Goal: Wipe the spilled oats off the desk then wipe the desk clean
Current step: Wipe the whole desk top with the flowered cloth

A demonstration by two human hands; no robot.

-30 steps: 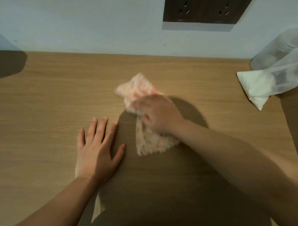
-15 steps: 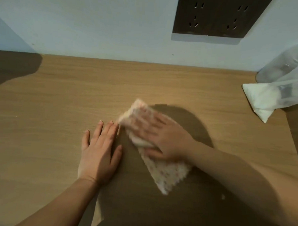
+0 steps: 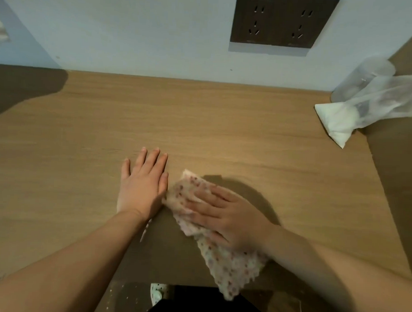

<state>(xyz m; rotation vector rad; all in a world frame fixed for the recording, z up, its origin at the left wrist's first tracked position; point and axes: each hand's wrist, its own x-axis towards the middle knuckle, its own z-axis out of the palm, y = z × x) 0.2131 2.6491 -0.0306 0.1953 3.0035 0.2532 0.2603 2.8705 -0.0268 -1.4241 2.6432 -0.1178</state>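
Note:
A pale cloth with small reddish dots (image 3: 229,266) lies on the wooden desk (image 3: 224,123) near its front edge, one end hanging past the edge. My right hand (image 3: 224,214) presses flat on the cloth with straight fingers. Just to its left, my left hand (image 3: 143,186) rests flat on the bare wood, its thumb side almost touching the cloth. No oats show on the desk top. A few pale specks lie on the floor (image 3: 123,295) below the front edge.
A clear plastic bag with white contents (image 3: 356,109) lies at the back right, beside a clear container (image 3: 359,77). A dark double socket plate (image 3: 282,20) sits on the wall behind the desk. Shadow covers the desk's back left corner.
My right hand has dragged the cloth back from the middle of the desk toward the front edge. My left hand has stayed flat on the wood.

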